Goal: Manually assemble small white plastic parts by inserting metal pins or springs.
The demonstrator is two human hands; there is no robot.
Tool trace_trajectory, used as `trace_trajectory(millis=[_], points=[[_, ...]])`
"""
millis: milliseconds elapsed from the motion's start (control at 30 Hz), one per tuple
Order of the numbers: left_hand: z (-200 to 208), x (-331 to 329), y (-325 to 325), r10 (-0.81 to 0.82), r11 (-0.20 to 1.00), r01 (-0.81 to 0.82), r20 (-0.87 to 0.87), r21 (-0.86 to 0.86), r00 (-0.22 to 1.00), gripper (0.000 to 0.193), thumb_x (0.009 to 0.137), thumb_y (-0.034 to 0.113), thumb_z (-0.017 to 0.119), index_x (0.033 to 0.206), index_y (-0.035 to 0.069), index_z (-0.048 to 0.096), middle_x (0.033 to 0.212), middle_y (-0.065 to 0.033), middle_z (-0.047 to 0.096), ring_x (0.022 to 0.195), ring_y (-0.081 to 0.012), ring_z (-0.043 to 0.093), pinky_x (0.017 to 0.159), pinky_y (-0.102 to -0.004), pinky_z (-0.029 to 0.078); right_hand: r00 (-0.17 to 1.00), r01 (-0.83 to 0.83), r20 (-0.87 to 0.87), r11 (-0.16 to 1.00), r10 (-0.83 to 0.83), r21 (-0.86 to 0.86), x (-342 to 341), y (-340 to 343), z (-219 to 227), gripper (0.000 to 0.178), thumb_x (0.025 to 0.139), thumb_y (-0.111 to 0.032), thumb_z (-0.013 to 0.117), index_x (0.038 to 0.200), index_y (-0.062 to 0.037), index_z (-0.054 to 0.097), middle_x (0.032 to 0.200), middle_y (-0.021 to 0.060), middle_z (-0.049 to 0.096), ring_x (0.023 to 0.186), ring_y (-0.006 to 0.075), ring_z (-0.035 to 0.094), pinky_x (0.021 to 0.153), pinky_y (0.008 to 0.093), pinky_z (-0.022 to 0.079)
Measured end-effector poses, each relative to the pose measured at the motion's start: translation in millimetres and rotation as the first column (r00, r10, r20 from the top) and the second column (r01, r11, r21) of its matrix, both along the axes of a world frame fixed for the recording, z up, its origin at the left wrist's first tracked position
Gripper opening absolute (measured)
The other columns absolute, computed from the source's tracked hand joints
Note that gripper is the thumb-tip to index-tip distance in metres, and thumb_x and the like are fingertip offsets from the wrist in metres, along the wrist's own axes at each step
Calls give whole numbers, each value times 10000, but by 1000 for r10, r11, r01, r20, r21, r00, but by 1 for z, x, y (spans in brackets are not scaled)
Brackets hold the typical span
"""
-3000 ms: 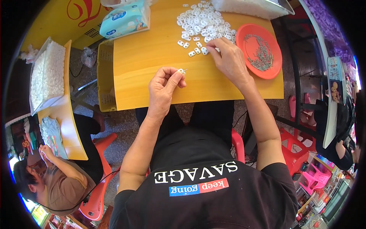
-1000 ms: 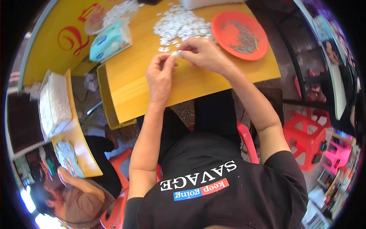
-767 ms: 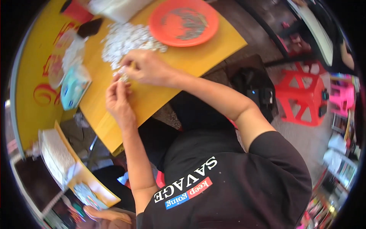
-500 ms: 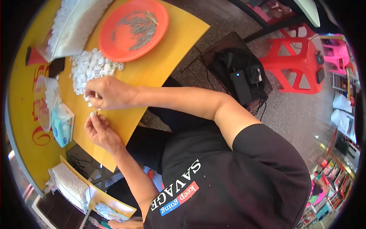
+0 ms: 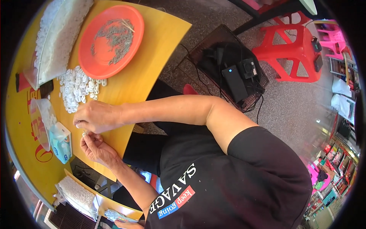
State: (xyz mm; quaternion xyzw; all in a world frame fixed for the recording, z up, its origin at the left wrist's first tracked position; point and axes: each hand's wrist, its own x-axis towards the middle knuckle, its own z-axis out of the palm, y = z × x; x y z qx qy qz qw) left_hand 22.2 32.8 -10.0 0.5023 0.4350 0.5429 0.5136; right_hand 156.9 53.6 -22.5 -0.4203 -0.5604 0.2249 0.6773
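My left hand is closed, thumb and finger pinching a small white plastic piece above the yellow table. Just beyond it, my right hand is bent over with its fingers pinched together, close to the left fingertips. A bit of white shows at its fingers, too small to make out. Next to my right hand lies a loose heap of small white plastic pieces with holes. A round orange-red plate behind the heap holds many small grey metal bits and a thin tan stick.
A big clear bag of white pieces stands at the table's back. A tissue pack and a clear plastic tub sit at the left. Another person's hand shows at the lower edge. A red stool and black devices are at right.
The whole view has shifted, so table, plate and hands sit further left and the hands lower. My right hand has come closer to my left fingertips.
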Motion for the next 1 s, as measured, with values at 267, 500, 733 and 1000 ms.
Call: trace_trajectory(millis=[267,500,733,1000], points=[[6,3,-1,-2,995,7,52,-95,999,71,954,104,598,964,35,580,833,-76,636,654,-105,546,575,-216,413,764,-562,-534,781,362,-274,33,-14,25,237,924,-135,628,1112,8,647,877,63,659,669,79,605,610,216,499],[29,1,-20,12,993,26,305,-119,952,98,954,77,595,1019,11,565,870,-109,668,650,-126,585,597,-233,447,647,-668,-635,715,422,-207,24,-16,33,231,934,-85,623,1132,32,637,924,65,667,673,73,598,630,224,529],[32,-6,-24,18,993,24,357,-113,934,94,956,83,594,999,4,565,865,-107,666,643,-118,581,597,-233,449,646,-670,-644,708,409,-223,13,-26,40,233,930,-85,642,1133,28,636,925,69,672,661,79,590,631,239,535],[34,-12,-30,15,994,30,408,-103,913,113,951,90,604,997,3,548,848,-106,663,644,-117,589,586,-233,457,694,-621,-633,730,344,-285,2,-36,51,221,934,-103,641,1116,23,637,904,64,671,657,70,583,633,223,513]])
